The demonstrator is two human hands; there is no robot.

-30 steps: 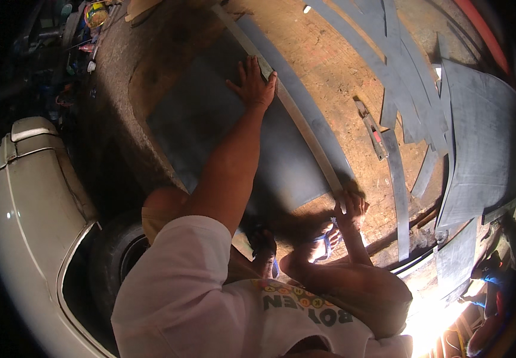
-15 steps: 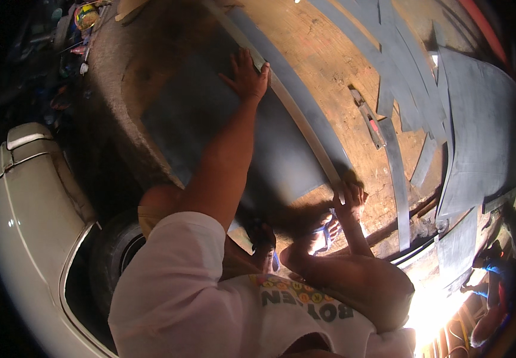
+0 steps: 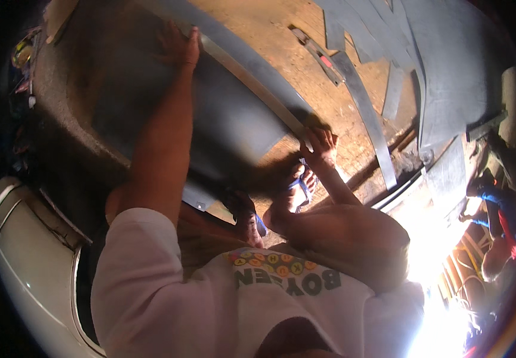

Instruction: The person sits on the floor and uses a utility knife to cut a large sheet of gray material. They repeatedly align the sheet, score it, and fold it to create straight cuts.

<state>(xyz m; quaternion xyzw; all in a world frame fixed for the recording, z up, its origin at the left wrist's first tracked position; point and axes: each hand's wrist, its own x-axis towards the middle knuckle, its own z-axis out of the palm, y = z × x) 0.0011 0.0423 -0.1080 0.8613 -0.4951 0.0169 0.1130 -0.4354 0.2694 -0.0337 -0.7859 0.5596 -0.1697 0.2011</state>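
A long, narrow flat metal strip point(image 3: 252, 88) lies across a dark grey sheet point(image 3: 222, 113) on a wooden board. My left hand point(image 3: 180, 48) rests palm down near the strip's far end, fingers spread over the sheet and thumb against the strip. At the near end, my right hand point(image 3: 320, 149) has its fingers bent around the strip's tip, close to my sandalled foot point(image 3: 301, 188). Part of its grip is in shadow. Beyond the strip lies a metal hand tool with a red part point(image 3: 317, 55), touched by neither hand.
Several grey cut strips point(image 3: 368, 116) and a large grey sheet point(image 3: 457, 77) lie to the right. A pale vehicle panel point(image 3: 31, 256) stands at the lower left. Another person's blue-gloved hand point(image 3: 481, 222) shows at the far right, near a very bright glare point(image 3: 434, 316).
The view has shifted, so the sheet, strip and tool appear farther left and higher. Both hands keep about the same places on the strip.
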